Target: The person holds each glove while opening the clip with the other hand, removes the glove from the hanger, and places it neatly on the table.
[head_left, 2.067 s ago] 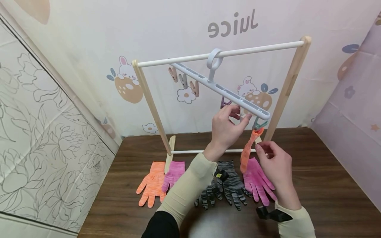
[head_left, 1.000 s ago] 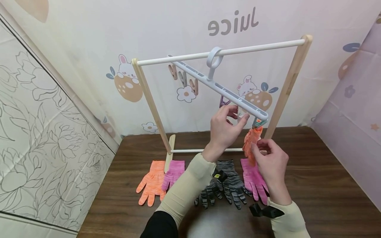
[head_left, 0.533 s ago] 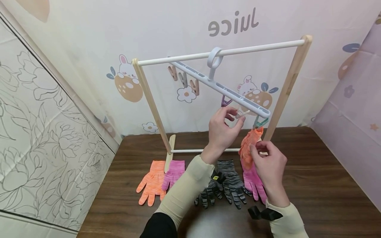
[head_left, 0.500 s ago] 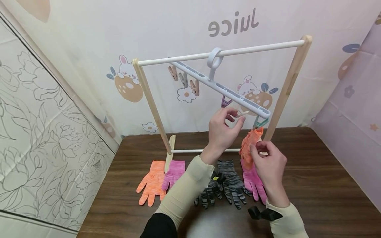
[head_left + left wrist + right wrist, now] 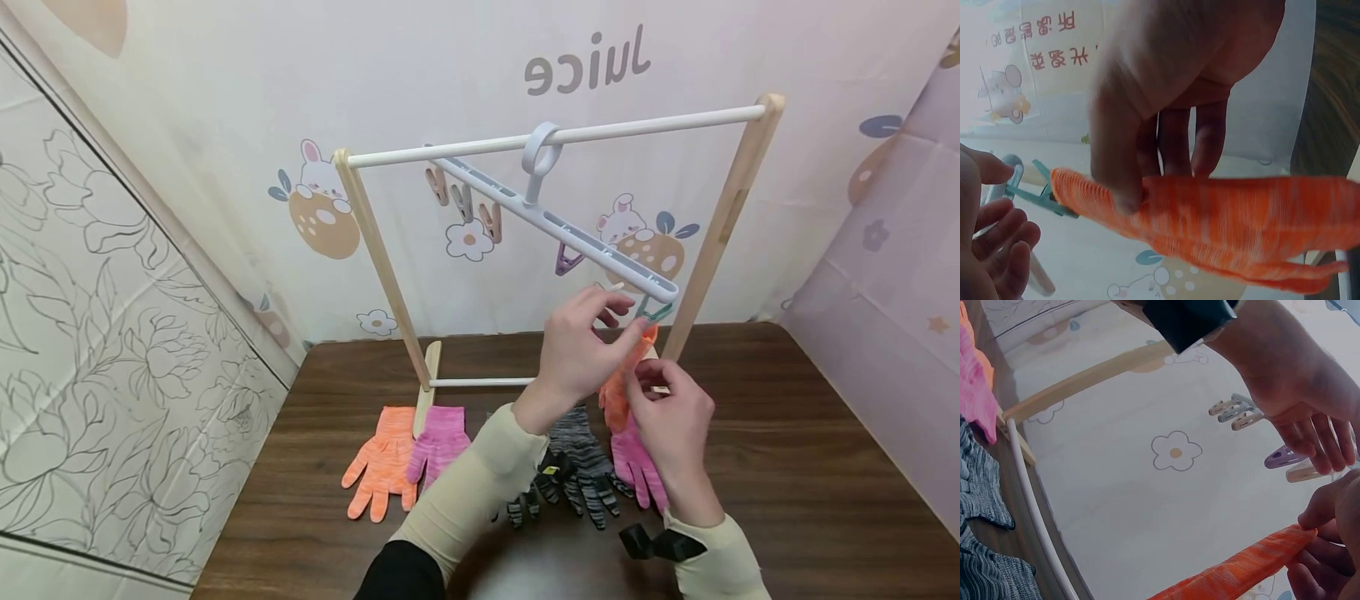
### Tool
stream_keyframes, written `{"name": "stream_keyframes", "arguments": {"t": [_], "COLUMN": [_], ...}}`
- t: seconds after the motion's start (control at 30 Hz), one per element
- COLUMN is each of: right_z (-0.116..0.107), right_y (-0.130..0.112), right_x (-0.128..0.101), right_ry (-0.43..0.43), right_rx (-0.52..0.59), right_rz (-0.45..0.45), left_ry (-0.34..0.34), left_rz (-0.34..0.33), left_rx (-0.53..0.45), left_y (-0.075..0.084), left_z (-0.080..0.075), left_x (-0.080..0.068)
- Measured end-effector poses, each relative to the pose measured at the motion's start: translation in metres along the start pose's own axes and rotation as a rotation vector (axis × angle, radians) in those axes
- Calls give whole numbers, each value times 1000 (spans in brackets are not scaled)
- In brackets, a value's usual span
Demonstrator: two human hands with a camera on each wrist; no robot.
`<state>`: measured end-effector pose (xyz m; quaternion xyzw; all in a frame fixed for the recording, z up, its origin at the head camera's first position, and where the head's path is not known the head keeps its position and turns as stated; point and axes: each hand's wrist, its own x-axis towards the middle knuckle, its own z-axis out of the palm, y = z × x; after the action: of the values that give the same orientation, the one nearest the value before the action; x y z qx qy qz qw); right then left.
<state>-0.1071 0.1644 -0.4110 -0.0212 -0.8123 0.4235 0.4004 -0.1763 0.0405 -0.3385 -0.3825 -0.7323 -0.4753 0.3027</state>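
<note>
An orange glove hangs by its cuff from a teal clip at the near end of a white clip hanger. My left hand reaches up beside that clip. In the left wrist view its thumb and fingers pinch the orange glove just past the teal clip. Below it, my right hand holds the same glove. In the right wrist view, my right hand pinches the end of the orange glove.
The hanger hooks over the white rod of a wooden rack on a dark table. Purple and beige clips hang free. On the table lie an orange glove, two pink gloves and grey striped gloves.
My left hand let go of the beige clip and moved down and right onto the orange glove by the teal clip. My right hand shifted slightly left, still holding the glove.
</note>
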Motion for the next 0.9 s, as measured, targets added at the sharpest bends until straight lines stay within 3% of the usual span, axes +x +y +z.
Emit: {"name": "stream_keyframes", "arguments": {"t": [0.27,0.7,0.9], "right_z": [5,10,11], "right_y": [-4,-9,-10], "right_x": [-2,-7,-9], "right_ry": [-17,-54,-55], "right_rx": [-3,-8,-23], "right_rz": [-18,-11,3], "left_ry": [1,97,105], "left_rz": [-50,-69,-88], "left_rx": [-11,-29,-31], "left_y": [7,6,6], "left_z": [9,18,20], "left_x": [-3,-3,-5]}}
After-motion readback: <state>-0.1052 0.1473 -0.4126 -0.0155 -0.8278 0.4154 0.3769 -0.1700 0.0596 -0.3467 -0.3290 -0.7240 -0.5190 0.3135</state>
